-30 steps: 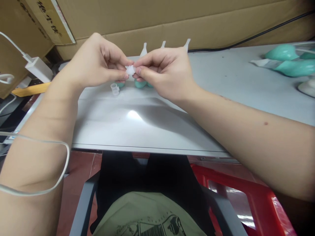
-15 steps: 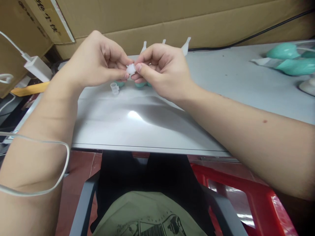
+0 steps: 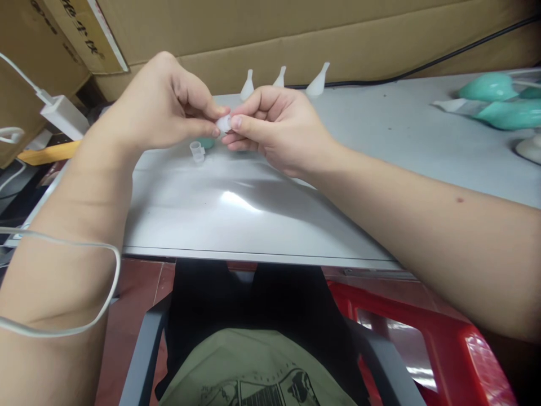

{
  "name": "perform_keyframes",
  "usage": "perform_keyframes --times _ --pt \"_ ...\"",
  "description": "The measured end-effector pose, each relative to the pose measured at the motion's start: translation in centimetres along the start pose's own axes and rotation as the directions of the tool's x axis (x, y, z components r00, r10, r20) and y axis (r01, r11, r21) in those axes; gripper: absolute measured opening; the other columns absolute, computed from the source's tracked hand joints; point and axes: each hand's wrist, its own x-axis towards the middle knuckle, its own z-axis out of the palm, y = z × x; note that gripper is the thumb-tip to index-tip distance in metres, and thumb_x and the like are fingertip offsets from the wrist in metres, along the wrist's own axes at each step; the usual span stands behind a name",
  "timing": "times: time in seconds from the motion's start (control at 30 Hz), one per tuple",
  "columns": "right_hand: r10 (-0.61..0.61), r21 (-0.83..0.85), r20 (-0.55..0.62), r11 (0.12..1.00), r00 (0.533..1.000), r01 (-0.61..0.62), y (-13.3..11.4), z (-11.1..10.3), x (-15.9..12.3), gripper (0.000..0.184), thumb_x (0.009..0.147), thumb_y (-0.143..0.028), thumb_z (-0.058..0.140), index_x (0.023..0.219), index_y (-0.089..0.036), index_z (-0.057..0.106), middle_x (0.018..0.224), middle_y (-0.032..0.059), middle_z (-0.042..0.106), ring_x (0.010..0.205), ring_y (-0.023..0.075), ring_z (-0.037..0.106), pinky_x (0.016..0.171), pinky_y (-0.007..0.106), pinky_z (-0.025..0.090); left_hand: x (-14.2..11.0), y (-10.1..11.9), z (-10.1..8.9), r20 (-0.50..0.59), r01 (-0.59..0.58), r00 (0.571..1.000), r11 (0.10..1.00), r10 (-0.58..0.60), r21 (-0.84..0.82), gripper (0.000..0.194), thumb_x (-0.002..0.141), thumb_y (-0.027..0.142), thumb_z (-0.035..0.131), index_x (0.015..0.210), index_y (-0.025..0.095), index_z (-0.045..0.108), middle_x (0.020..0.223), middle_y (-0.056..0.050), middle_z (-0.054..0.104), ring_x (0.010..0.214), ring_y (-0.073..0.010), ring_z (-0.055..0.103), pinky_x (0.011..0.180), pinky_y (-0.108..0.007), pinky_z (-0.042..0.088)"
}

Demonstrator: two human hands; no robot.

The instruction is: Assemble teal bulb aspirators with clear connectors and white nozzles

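Observation:
Between the fingertips of both hands is a small white translucent plastic piece (image 3: 224, 123). My left hand (image 3: 186, 107) pinches it from the left, thumb below and forefinger above. From the right, my right hand (image 3: 274, 121) grips its other end between thumb and fingers, which hide part of it. Just below the left fingers, a clear plastic cap-like part (image 3: 196, 151) stands on the table. Beside it a teal rounded thing (image 3: 207, 142) is partly covered by my left hand. Behind the hands stand white tapered nozzles (image 3: 247, 85), three in view.
Teal bulbs (image 3: 490, 87) with white tips lie at the right of the grey table (image 3: 406, 141). A black cable (image 3: 406, 74) runs along the cardboard wall (image 3: 296, 34). A white charger (image 3: 65, 117) sits at the left. A white cord (image 3: 97, 244) crosses my left forearm. A red stool (image 3: 443, 338) stands below.
My right hand has shifted slightly lower and turned, uncovering more of the nozzles behind it. The white piece has tilted a little between the fingers. My left hand stays nearly in place.

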Motion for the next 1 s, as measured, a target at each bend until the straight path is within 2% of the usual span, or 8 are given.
perform_keyframes --times 0.1,0.17,0.33,0.43,0.57,0.77,0.87,1.0 --pt "0.003 0.011 0.012 1.000 1.000 -0.003 0.2 0.0 0.1 0.037 0.088 -0.033 0.122 0.089 -0.034 0.085 0.107 -0.0003 0.095 0.102 0.0219 0.089 0.109 0.036 0.081 0.0 0.2 0.0 0.010 -0.017 1.000 1.000 0.017 0.008 0.034 0.093 0.058 0.115 0.104 0.029 0.102 0.114 -0.010 0.099 0.115 -0.0418 0.092 0.123 -0.064 0.076" --pt "0.024 0.011 0.009 1.000 1.000 -0.024 0.2 0.1 0.1 0.037 0.089 -0.031 0.122 0.089 -0.034 0.085 0.107 -0.0003 0.096 0.105 0.0218 0.090 0.109 0.035 0.082 0.1 0.3 0.0 0.021 0.007 1.000 1.000 -0.007 0.029 0.036 0.093 0.061 0.114 0.103 0.029 0.101 0.115 -0.010 0.099 0.120 -0.0415 0.091 0.127 -0.061 0.075" --pt "0.088 0.004 -0.084 0.996 0.993 -0.088 -0.2 0.8 0.3 0.042 0.100 -0.009 0.113 0.080 -0.028 0.081 0.089 -0.0005 0.091 0.091 0.0188 0.093 0.092 0.029 0.082 0.3 0.5 -0.1 0.063 0.066 0.996 0.997 -0.069 0.042 0.039 0.086 0.061 0.113 0.103 0.030 0.097 0.113 -0.010 0.096 0.135 -0.0433 0.088 0.133 -0.051 0.070" --pt "0.110 0.010 -0.112 0.994 0.988 -0.110 -0.5 1.2 0.4 0.046 0.103 0.001 0.107 0.078 -0.026 0.079 0.086 -0.0002 0.090 0.086 0.0170 0.092 0.087 0.026 0.081 0.4 0.4 -0.2 0.073 0.045 0.996 0.996 -0.050 0.075 0.037 0.088 0.061 0.110 0.103 0.030 0.097 0.110 -0.010 0.095 0.125 -0.0405 0.087 0.132 -0.051 0.070" --pt "0.113 0.033 -0.116 0.993 0.987 -0.110 -0.8 1.4 0.3 0.049 0.106 0.007 0.102 0.076 -0.025 0.080 0.084 0.0000 0.090 0.080 0.0149 0.089 0.081 0.023 0.079 0.4 0.4 -0.2 0.083 -0.025 0.996 0.989 0.013 0.144 0.033 0.094 0.061 0.102 0.102 0.029 0.100 0.109 -0.011 0.095 0.104 -0.0343 0.084 0.120 -0.052 0.072" --pt "0.113 0.049 -0.130 0.993 0.985 -0.108 -0.3 1.4 0.3 0.045 0.104 0.006 0.103 0.078 -0.024 0.082 0.085 0.0018 0.090 0.081 0.0150 0.090 0.081 0.022 0.077 0.6 0.2 0.0 0.092 -0.076 0.994 0.980 0.060 0.185 0.036 0.097 0.067 0.098 0.100 0.031 0.101 0.104 -0.010 0.095 0.095 -0.0322 0.082 0.111 -0.053 0.074" --pt "0.098 0.070 -0.111 0.993 0.989 -0.091 0.1 1.0 0.3 0.044 0.107 0.002 0.102 0.078 -0.025 0.083 0.087 0.0009 0.090 0.082 0.0151 0.090 0.085 0.023 0.079 0.5 0.4 -0.1 0.094 -0.054 0.995 0.980 0.037 0.192 0.047 0.097 0.075 0.099 0.103 0.028 0.101 0.104 -0.011 0.095 0.098 -0.0334 0.083 0.112 -0.051 0.075" --pt "0.035 0.107 -0.033 0.994 0.999 -0.031 0.3 0.5 0.1 0.036 0.104 -0.012 0.111 0.084 -0.032 0.088 0.097 -0.0017 0.094 0.093 0.0182 0.092 0.097 0.027 0.084 0.2 0.8 -0.2 0.057 -0.021 0.998 0.991 0.013 0.135 0.048 0.095 0.076 0.104 0.107 0.030 0.100 0.107 -0.009 0.094 0.108 -0.0350 0.085 0.121 -0.051 0.073"
